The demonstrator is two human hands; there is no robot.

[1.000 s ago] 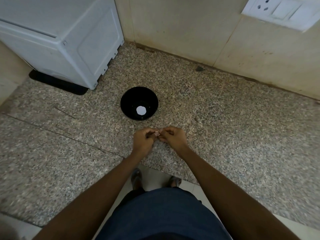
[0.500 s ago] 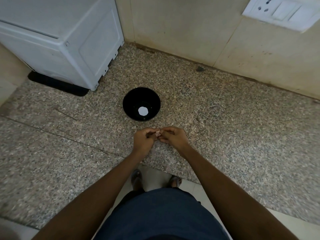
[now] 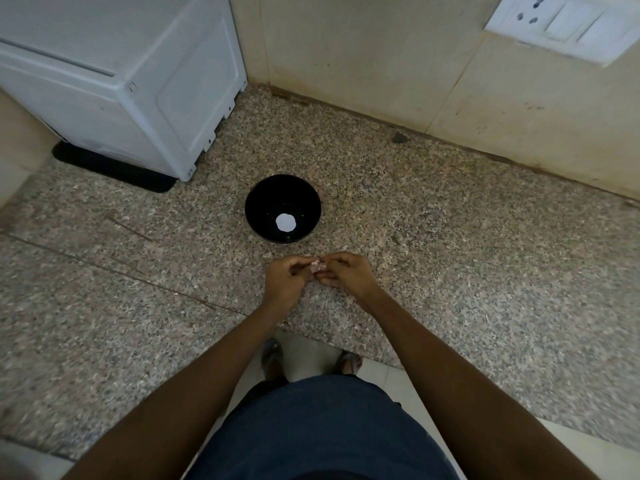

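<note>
My left hand (image 3: 286,281) and my right hand (image 3: 348,274) meet fingertip to fingertip above the granite counter (image 3: 450,258). Between them both hands pinch a small pale pinkish piece (image 3: 316,266), mostly hidden by the fingers; what it is I cannot tell. Just beyond the hands stands a black bowl (image 3: 258,206) with one small white piece (image 3: 286,222) lying on its bottom. The bowl is apart from both hands.
A white appliance (image 3: 117,74) on a black mat (image 3: 114,168) stands at the back left. A beige tiled wall (image 3: 363,53) with a white switch and socket plate (image 3: 568,26) runs along the back. The counter's front edge lies below my hands, my feet under it.
The hands stay together on the small piece with only slight finger motion. The view has shifted a little, so the bowl sits slightly more to the right.
</note>
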